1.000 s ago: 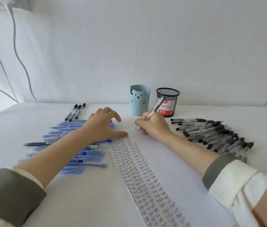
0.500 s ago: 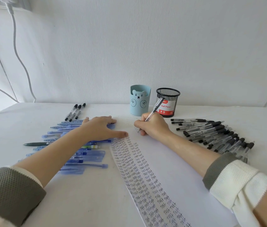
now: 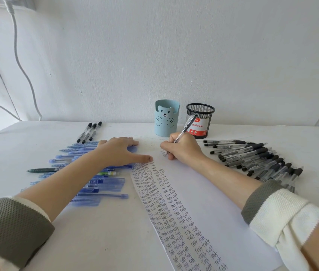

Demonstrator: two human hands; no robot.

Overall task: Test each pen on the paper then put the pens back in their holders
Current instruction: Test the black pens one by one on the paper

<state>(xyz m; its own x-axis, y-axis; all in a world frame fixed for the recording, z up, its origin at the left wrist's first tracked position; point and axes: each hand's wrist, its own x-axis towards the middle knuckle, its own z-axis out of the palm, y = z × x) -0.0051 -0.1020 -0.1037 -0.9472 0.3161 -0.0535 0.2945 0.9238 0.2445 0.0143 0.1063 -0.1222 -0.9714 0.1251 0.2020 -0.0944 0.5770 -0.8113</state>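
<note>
Right hand [image 3: 184, 148] gripping clear pen [image 3: 185, 128] on paper [image 3: 203, 192], left hand [image 3: 120, 151] flat over blue pens [image 3: 100, 182]

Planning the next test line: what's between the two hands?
Head view: only paper, mostly blank, with a few small words beside the right hand gripping a pen. The left hand lies flat; nothing else there.

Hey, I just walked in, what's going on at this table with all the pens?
A person is testing pens. The right hand grips a pen and writes near the top of the paper, which carries columns of the word "test". The left hand lies flat over the blue pens, thumb at the paper's edge. Black pens lie in a heap on the right. No pens stick out of the bear holder or the mesh holder.
</note>
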